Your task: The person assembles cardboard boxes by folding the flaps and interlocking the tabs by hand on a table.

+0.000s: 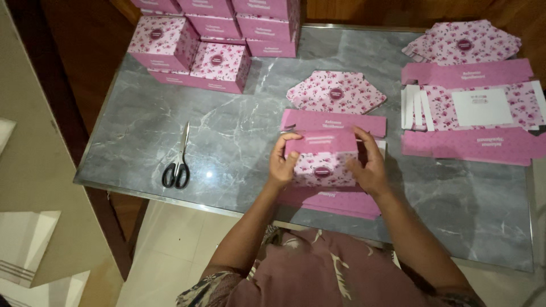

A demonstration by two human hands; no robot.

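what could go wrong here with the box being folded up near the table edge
1. The half-folded pink floral box is pinched only at its sides by the left hand and right hand; its panels might spring open or crease.
2. Its lower flaps reach close to the near edge of the grey marble table, so the box could slide off.
3. The scissors lie near that edge and could get knocked down.

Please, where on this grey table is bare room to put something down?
Bare marble table lies between the scissors and the left hand, and at the near right corner. The far left, with finished boxes, and the right, with flat sheets, are crowded.
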